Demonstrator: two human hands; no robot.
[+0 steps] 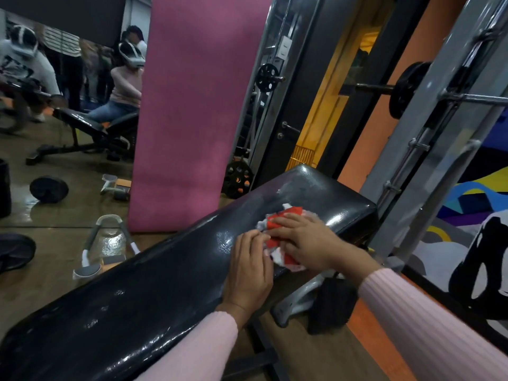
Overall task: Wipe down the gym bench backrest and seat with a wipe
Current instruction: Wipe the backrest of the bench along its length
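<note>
A long black padded gym bench [154, 287] runs from the lower left up to the right of centre, its shiny vinyl showing wet streaks. A crumpled red and white wipe [277, 242] lies on the pad near its far end. My right hand [301, 242] lies flat on top of the wipe, fingers spread, pressing it onto the pad. My left hand [248, 270] rests on the pad just left of it, its fingertips touching the wipe's edge. Both arms wear pink ribbed sleeves.
A pink mat [192, 111] leans upright behind the bench. A grey rack upright [428, 138] with a loaded barbell [406, 89] stands at the right. Weight plates [49, 188] and push-up handles [107, 243] lie on the floor at left. A mirror shows people on another bench [90, 125].
</note>
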